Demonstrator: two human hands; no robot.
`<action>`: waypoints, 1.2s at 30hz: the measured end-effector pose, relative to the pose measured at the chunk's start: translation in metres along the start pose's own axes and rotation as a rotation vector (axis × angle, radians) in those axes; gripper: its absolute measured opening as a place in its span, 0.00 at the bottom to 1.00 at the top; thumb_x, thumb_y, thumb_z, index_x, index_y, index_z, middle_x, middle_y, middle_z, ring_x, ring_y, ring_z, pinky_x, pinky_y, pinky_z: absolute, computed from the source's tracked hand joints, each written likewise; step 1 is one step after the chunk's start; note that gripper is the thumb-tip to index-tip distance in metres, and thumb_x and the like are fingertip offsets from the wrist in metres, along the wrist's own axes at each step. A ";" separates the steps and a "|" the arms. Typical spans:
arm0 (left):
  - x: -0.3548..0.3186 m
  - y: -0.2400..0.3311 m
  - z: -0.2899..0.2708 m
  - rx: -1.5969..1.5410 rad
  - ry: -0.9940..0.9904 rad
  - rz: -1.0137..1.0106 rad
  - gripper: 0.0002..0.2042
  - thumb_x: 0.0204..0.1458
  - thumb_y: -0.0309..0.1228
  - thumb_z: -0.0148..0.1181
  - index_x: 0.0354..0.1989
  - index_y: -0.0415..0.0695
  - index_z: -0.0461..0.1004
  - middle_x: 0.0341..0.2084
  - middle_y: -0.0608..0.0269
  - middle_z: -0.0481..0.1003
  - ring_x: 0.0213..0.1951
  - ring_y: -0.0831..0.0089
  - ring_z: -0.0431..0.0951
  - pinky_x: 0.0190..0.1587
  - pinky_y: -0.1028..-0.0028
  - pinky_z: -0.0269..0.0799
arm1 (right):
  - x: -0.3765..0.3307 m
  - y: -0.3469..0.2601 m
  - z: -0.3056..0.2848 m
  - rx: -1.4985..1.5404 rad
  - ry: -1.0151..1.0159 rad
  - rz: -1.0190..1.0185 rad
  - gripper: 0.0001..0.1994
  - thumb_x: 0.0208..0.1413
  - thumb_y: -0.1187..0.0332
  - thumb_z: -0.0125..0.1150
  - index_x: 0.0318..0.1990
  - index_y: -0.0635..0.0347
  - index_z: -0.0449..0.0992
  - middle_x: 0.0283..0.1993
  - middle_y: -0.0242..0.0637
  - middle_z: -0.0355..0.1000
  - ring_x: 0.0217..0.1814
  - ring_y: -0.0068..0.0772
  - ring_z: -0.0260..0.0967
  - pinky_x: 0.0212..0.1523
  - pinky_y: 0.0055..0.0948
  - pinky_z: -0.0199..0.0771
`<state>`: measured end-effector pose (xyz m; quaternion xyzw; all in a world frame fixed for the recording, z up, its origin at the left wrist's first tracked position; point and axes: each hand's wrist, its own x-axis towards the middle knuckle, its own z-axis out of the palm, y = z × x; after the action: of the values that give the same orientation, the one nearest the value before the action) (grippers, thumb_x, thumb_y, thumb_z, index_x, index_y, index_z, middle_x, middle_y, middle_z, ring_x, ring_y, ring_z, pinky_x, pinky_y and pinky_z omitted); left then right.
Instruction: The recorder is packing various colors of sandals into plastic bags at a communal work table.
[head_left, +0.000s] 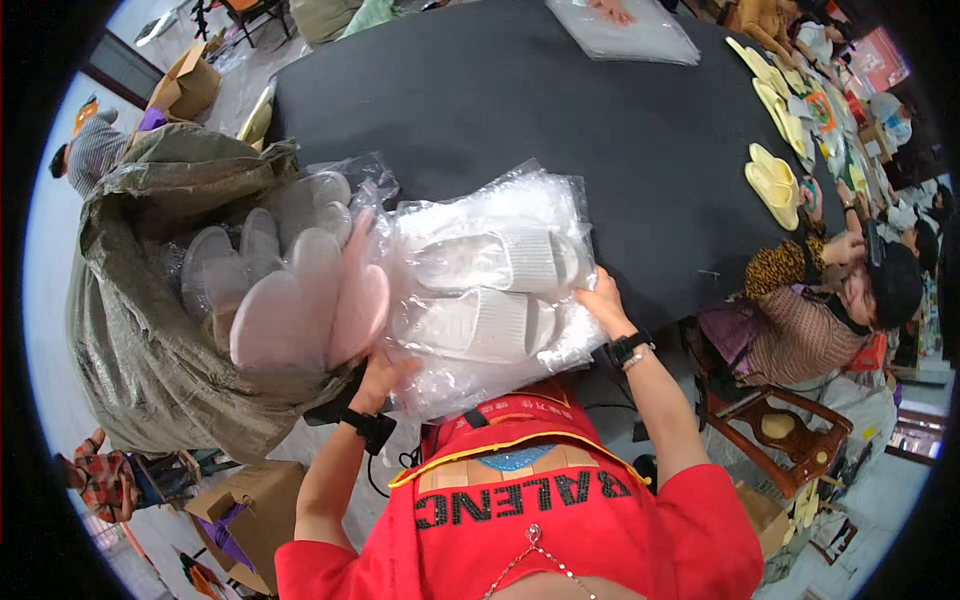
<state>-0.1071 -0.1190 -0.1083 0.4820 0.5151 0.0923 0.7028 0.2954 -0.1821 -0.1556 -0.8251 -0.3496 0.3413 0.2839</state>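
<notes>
A pair of white slippers (490, 325) with ribbed straps lies inside a clear plastic bag (455, 385), on top of more clear plastic at the table's near edge. My right hand (604, 308) grips this bag's right side, fingers on the plastic beside the straps. At its lower left corner, my left hand (385, 378) is closed on the bag's edge, its fingers partly hidden. Just above that hand, a pale pink slipper (360, 312) in clear plastic leans out of a big woven sack (125, 330). Several bagged whitish slippers (275, 315) stand in the sack.
The dark table (480, 100) stretches ahead, with a stack of clear bags (630, 35) under another person's hand at the far edge. Pale yellow slippers (772, 187) line its right side. A seated person (810, 330) is at the right, near a wooden chair (780, 435). Cardboard boxes (255, 510) stand lower left.
</notes>
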 end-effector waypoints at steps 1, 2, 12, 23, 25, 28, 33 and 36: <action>-0.002 0.002 0.006 0.049 0.112 0.144 0.34 0.40 0.29 0.62 0.56 0.34 0.53 0.49 0.55 0.63 0.49 0.66 0.64 0.50 0.70 0.62 | -0.005 -0.013 -0.004 0.034 -0.051 0.065 0.26 0.38 0.71 0.60 0.49 0.67 0.64 0.45 0.49 0.69 0.46 0.42 0.68 0.45 0.33 0.67; -0.003 0.002 0.006 0.100 0.224 0.286 0.34 0.38 0.26 0.62 0.56 0.34 0.53 0.47 0.56 0.65 0.48 0.66 0.65 0.49 0.70 0.62 | 0.000 -0.007 0.002 0.015 -0.042 0.063 0.27 0.39 0.69 0.60 0.51 0.66 0.63 0.46 0.50 0.67 0.48 0.44 0.66 0.47 0.34 0.65; 0.029 0.002 0.005 -0.141 0.228 -0.061 0.25 0.41 0.27 0.56 0.50 0.34 0.62 0.43 0.55 0.68 0.43 0.67 0.68 0.45 0.70 0.64 | 0.025 -0.007 -0.010 0.680 -0.391 0.294 0.20 0.40 0.84 0.45 0.46 0.65 0.66 0.41 0.41 0.70 0.41 0.35 0.70 0.42 0.31 0.71; 0.059 -0.069 0.007 0.011 0.534 0.075 0.22 0.34 0.29 0.59 0.41 0.36 0.68 0.40 0.49 0.71 0.42 0.56 0.71 0.46 0.65 0.64 | 0.014 0.001 -0.026 0.967 -0.743 0.620 0.15 0.52 0.69 0.49 0.46 0.67 0.67 0.43 0.42 0.70 0.45 0.38 0.68 0.50 0.35 0.67; 0.056 -0.048 0.008 -0.056 0.496 0.093 0.21 0.34 0.27 0.58 0.41 0.35 0.67 0.39 0.51 0.71 0.40 0.58 0.71 0.44 0.66 0.65 | 0.019 0.019 -0.018 0.952 -0.810 0.643 0.16 0.52 0.69 0.48 0.47 0.68 0.66 0.45 0.43 0.69 0.47 0.38 0.68 0.52 0.37 0.66; 0.044 -0.020 0.020 -0.273 0.489 0.126 0.21 0.34 0.24 0.57 0.41 0.35 0.67 0.38 0.55 0.71 0.38 0.62 0.72 0.41 0.68 0.67 | 0.022 0.019 -0.019 1.034 -0.947 0.657 0.17 0.52 0.71 0.47 0.49 0.67 0.65 0.47 0.43 0.69 0.47 0.39 0.68 0.52 0.38 0.65; 0.047 -0.012 0.019 -0.527 0.396 0.010 0.18 0.36 0.23 0.57 0.40 0.36 0.68 0.36 0.59 0.71 0.35 0.67 0.72 0.40 0.71 0.68 | 0.017 0.014 -0.003 0.961 -0.771 0.403 0.17 0.47 0.78 0.49 0.47 0.68 0.67 0.43 0.43 0.70 0.43 0.37 0.69 0.45 0.36 0.71; 0.055 -0.035 0.011 -0.125 0.485 0.132 0.16 0.39 0.24 0.56 0.40 0.36 0.68 0.37 0.56 0.70 0.36 0.67 0.72 0.42 0.72 0.68 | 0.024 0.024 -0.002 0.874 -0.693 0.383 0.17 0.41 0.82 0.49 0.43 0.71 0.69 0.40 0.43 0.71 0.40 0.35 0.71 0.42 0.34 0.72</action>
<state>-0.0864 -0.1091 -0.1701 0.4338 0.6292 0.2824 0.5798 0.3187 -0.1788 -0.1800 -0.5202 -0.0938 0.7487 0.4001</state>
